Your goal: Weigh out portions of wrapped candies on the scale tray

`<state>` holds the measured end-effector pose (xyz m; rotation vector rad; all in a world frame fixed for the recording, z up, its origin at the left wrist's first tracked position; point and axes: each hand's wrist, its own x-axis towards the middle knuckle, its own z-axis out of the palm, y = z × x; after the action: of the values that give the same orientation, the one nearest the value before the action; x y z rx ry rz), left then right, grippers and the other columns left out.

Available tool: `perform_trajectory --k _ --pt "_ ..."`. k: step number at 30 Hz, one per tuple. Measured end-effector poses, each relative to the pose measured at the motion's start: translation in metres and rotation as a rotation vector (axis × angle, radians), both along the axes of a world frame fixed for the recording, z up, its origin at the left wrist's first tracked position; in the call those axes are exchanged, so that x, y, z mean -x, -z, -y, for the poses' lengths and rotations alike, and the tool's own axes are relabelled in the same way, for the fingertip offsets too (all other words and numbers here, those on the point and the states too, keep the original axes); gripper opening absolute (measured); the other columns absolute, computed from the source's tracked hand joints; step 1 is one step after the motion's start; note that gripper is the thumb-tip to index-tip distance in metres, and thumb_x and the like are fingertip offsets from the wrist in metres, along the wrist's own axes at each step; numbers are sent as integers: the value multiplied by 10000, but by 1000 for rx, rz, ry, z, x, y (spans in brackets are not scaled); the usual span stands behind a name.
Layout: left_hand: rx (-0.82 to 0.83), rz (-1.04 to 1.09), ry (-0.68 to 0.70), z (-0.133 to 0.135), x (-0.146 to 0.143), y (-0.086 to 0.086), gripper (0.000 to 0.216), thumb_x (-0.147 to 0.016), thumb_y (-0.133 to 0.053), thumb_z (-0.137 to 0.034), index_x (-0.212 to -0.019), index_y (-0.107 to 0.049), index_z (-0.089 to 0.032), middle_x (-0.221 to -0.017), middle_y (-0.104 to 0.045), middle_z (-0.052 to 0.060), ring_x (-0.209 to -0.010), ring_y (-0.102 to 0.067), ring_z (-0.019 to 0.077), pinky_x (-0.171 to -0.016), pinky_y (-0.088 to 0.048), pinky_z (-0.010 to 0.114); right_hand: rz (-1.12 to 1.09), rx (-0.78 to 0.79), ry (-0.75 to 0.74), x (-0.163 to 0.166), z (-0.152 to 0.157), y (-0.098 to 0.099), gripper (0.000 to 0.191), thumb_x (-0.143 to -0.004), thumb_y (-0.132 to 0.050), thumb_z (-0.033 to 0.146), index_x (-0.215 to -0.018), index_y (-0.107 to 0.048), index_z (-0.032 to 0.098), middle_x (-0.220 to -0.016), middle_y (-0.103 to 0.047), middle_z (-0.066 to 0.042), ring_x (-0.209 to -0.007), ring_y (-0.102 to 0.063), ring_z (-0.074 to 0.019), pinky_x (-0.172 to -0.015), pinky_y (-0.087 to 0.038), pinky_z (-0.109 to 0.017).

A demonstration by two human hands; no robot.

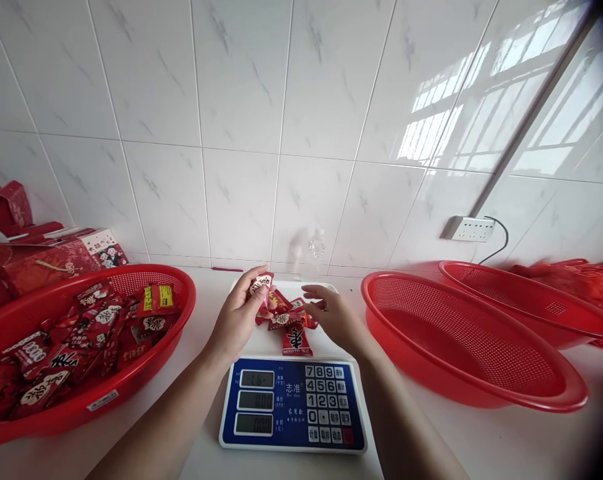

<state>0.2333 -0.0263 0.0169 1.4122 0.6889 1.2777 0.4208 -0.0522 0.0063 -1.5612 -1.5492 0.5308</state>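
Pinched between the thumb and fingers of my left hand (238, 313) is a small red snack packet (260, 285) with a pale label, raised over the scale's white plate. Several more red snack packets (297, 339) lie in a loose pile on the plate of the digital scale (294, 407). My right hand (334, 313) is at the pile's right side, thumb and fingers apart and curved toward the packets. Whether its fingertips touch them I cannot tell. The scale's blue panel, with three small displays and a keypad, faces me.
At left, a red plastic basket (178, 320) holds many red packets, with red gift boxes (56, 260) behind it. Two red baskets (474, 393) (531, 330) stand at right. A clear bottle (316, 253) and a power strip (471, 229) are near the tiled wall.
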Motion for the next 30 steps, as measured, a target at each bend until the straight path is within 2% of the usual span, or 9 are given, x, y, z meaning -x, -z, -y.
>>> perform_trajectory --k 2,5,8,11,15,17,23,27,30 --pt "8 -73 50 0 0 -1 348 -828 -552 -371 -1148 -567 -236 -885 -614 44 -713 -584 143 -598 -478 250 119 -19 100 -3 0 -1 332 -811 -536 191 -1137 -600 200 -1087 -651 -80 -820 -625 -168 -714 -494 -309" --pt "-22 -228 133 0 0 1 238 -829 -543 -339 -1019 -631 -227 -789 -619 27 -700 -585 149 -643 -460 262 233 -10 135 -12 0 -1 327 -820 -540 184 -1140 -604 199 -1082 -652 -94 -903 -622 -199 -770 -481 -330" --pt "-158 -368 174 -1 0 6 199 -832 -535 -322 -970 -661 -256 -865 -657 23 -780 -594 170 -718 -440 275 311 30 49 -20 -1 4 386 -835 -519 183 -1219 -560 194 -1172 -615 -110 -1039 -580 -224 -870 -445 -363" --pt "-224 -432 163 -2 -2 12 186 -828 -540 -324 -943 -679 -279 -837 -667 8 -760 -585 183 -691 -421 266 388 71 -51 -24 0 8 457 -837 -491 160 -1292 -504 197 -1277 -551 -102 -1182 -487 -230 -976 -374 -380" --pt "-223 -472 148 -2 -4 13 191 -826 -544 -328 -943 -685 -275 -653 -599 3 -743 -580 203 -671 -415 263 417 93 -124 -23 3 7 460 -834 -503 189 -1293 -505 219 -1266 -565 -90 -1170 -495 -229 -965 -380 -374" --pt "-231 -504 151 -1 -4 12 213 -842 -518 -333 -973 -674 -272 -658 -588 4 -767 -587 205 -699 -422 272 403 96 -158 -24 4 5 410 -829 -525 215 -1237 -553 248 -1204 -610 -67 -1124 -528 -230 -929 -402 -368" --pt "-129 -398 126 -2 -3 8 292 -853 -508 -341 -1118 -597 -258 -983 -637 45 -893 -610 200 -773 -455 288 420 148 -162 -31 6 3 482 -742 -569 165 -1215 -574 258 -1198 -608 -61 -1071 -554 -234 -902 -415 -368" --pt "-64 -258 70 -3 -2 5 405 -843 -533 -354 -1232 -508 -243 -908 -616 34 -752 -611 163 -700 -486 282 469 171 -152 -32 5 4 584 -696 -587 165 -1274 -532 226 -1193 -603 -83 -1113 -519 -252 -908 -409 -370" --pt "-74 -239 53 -1 -1 2 502 -848 -532 -363 -1321 -415 -243 -832 -595 20 -703 -596 151 -667 -496 284 480 211 -58 -33 4 4 556 -693 -603 185 -1246 -553 208 -1152 -609 -101 -1087 -523 -270 -868 -427 -374"
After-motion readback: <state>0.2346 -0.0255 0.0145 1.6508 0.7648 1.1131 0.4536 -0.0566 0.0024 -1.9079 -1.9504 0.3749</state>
